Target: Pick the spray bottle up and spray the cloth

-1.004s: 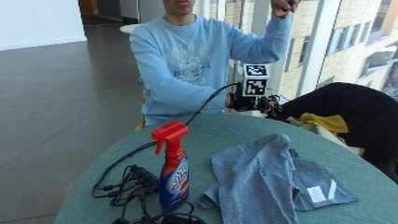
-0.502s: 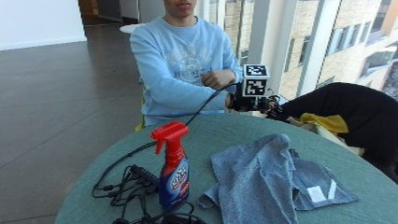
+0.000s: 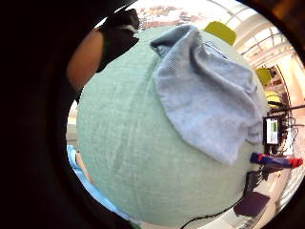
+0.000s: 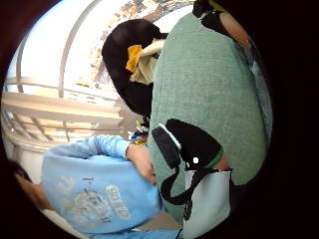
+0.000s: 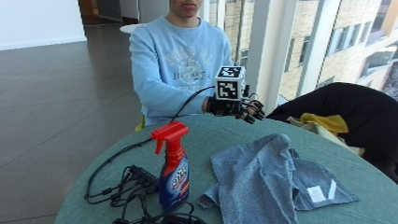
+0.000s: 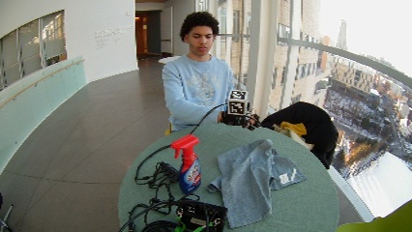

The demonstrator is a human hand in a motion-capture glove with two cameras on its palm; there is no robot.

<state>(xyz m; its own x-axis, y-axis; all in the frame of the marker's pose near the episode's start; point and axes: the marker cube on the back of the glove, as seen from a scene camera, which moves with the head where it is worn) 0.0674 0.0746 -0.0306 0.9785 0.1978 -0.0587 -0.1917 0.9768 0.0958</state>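
Outside views face the person across the table (image 5: 249,135), palm views overlook its top

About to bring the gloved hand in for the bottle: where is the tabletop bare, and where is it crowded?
Bare tabletop lies between the gloved right hand at the far edge, the spray bottle and the grey cloth; that is the open path. Another bare patch lies beyond the cloth, towards the black jacket. The near edge around the bottle is crowded with black cables.

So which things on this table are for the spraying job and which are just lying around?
For the job:
spray bottle
grey cloth
gloved right hand, hovering over the table's far edge, holding nothing

Just lying about:
black cables
black jacket on the chair
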